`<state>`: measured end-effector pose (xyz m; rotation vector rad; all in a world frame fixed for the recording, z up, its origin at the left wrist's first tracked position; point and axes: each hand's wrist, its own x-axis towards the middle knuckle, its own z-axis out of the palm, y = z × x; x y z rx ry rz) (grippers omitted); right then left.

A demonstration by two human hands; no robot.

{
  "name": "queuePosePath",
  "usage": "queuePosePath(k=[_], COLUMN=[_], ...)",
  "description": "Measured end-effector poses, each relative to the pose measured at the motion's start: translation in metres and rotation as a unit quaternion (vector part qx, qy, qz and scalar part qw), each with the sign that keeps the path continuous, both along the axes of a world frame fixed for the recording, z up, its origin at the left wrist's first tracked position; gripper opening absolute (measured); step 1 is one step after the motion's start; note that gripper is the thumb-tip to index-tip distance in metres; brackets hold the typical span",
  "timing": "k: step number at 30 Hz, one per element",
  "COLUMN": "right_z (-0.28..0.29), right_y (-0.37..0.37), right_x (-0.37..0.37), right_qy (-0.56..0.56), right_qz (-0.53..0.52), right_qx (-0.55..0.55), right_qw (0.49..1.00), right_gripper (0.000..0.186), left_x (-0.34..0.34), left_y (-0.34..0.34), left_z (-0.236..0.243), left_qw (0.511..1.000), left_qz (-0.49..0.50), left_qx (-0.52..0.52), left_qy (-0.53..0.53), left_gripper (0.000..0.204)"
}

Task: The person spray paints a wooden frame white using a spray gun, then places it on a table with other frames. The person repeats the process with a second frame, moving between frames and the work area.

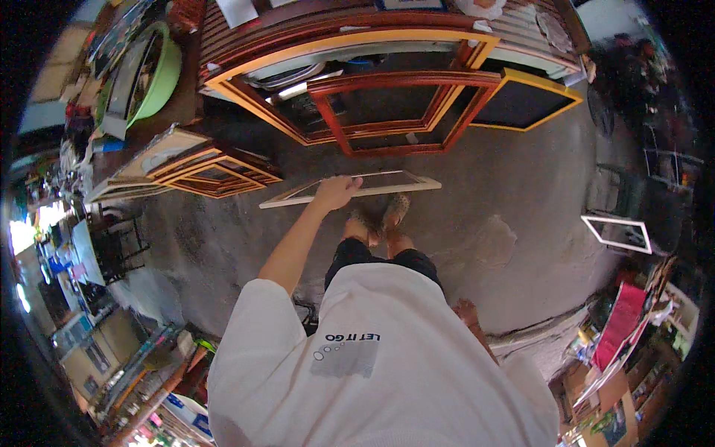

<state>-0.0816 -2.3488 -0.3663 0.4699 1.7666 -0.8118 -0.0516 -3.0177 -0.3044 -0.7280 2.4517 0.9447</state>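
A pale, unpainted wooden picture frame (398, 189) stands tilted just ahead of my feet, seen at a steep angle. My left hand (337, 194) reaches forward and is closed on its upper rail, with the thumb to the right. My right hand (468, 311) hangs low at my right side, away from the frame, partly in shadow. Its fingers look loosely apart, and nothing shows in it. Beyond the pale frame, a red-brown wooden frame (395, 150) leans in front of a larger orange-brown frame (253, 104).
A yellow-edged frame with a dark panel (521, 103) leans at the far right. Orange-brown frames (216, 175) are stacked at the left, below a green tub (165, 74). A slatted wooden bench (357, 15) stands at the back. A white frame (614, 246) is at the right.
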Motion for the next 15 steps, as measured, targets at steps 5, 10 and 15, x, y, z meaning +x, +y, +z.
queuePosePath(k=[5, 10, 15], right_z=[-0.011, 0.028, 0.023], right_y=[-0.011, -0.093, -0.06], right_x=[-0.013, 0.022, 0.101], right_qy=[0.078, 0.082, 0.077], right_qz=[-0.025, -0.222, -0.304], right_qx=[-0.134, -0.005, -0.043], right_qw=[0.988, 0.972, 0.949], right_gripper=[0.036, 0.028, 0.028], left_x=[-0.017, -0.015, -0.042], left_y=[-0.02, -0.052, -0.057], left_z=[0.003, -0.006, -0.016], left_qw=[0.999, 0.994, 0.982], left_qz=[-0.034, -0.049, -0.089], left_qx=[0.031, 0.08, 0.141], left_qy=[-0.028, -0.052, -0.093], left_gripper=[0.07, 0.075, 0.082])
